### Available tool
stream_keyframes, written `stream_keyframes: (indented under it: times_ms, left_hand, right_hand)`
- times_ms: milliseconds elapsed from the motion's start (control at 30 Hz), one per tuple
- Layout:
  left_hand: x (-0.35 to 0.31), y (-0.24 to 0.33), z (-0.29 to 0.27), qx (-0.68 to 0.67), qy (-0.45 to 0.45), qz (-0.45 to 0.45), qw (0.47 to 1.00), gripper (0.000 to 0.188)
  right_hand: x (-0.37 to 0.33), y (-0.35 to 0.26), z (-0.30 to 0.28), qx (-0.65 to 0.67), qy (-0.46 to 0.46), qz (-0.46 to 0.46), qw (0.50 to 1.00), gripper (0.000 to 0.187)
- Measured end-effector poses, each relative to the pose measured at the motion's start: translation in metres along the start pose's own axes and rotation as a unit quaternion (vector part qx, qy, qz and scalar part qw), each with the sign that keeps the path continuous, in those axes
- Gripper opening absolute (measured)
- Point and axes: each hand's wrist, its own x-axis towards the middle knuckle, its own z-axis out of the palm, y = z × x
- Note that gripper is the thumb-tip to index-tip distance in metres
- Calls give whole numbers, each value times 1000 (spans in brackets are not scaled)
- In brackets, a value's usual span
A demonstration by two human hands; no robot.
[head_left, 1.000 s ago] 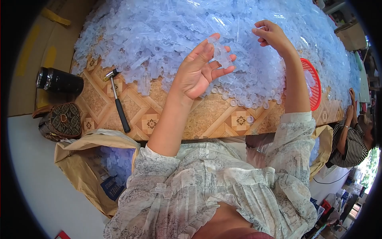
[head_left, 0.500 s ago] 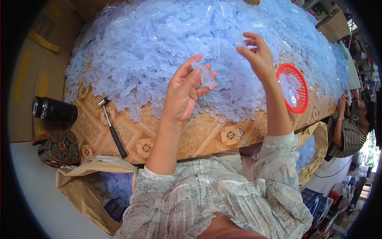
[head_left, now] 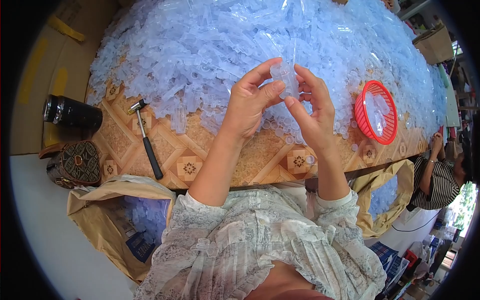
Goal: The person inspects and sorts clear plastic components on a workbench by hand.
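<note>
My left hand [head_left: 252, 97] pinches translucent plastic pieces [head_left: 284, 77] with ring-like ends between thumb and fingers, above the near side of the heap. Close beside it, my right hand [head_left: 316, 107] meets the same pieces, its thumb and curled fingers against their right side. Whether they are one part or several stuck together I cannot make out. Behind both hands spreads a large heap of clear plastic parts [head_left: 200, 55], long slim ones mostly. Small round clear caps [head_left: 310, 159] lie scattered along its near edge.
A red basket [head_left: 393, 112] with clear parts stands to the right. A hammer [head_left: 150, 152], black flask [head_left: 77, 115] and patterned bag [head_left: 75, 165] are at left. Open paper sacks [head_left: 95, 207] stand against the table's near edge. A person in stripes [head_left: 436, 182] sits far right.
My right hand has come down and left from over the heap to the pieces in my left hand. My left hand has shifted right, and the two now meet.
</note>
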Motion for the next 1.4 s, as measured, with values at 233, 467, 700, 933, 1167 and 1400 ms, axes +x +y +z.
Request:
stream_keyframes:
  times_ms: [233, 467, 700, 933, 1167, 1400]
  left_hand:
    - [-1, -2, 1, 10, -26, 7, 1000, 48]
    - [-3, -1, -2, 25, -17, 4, 1000, 48]
    - [-3, -5, 2, 9, 25, -26, 999, 45]
    - [-5, -6, 15, -35, 33, -77, 996, 40]
    - [-7, -8, 2, 23, -49, -54, 997, 40]
    - [-7, -18, 10, 32, -17, 13, 999, 35]
  right_hand:
    - [-8, -4, -2, -28, 8, -19, 999, 53]
    - [-9, -9, -3, -47, -9, -25, 999, 52]
    - [-10, -1, 6, -124, -2, -84, 989, 56]
    - [-9, 15, 8, -231, 101, -173, 952, 57]
    - [-31, -18, 0, -46, 20, 35, 998, 49]
    - [-31, -14, -20, 119, 13, 134, 984, 51]
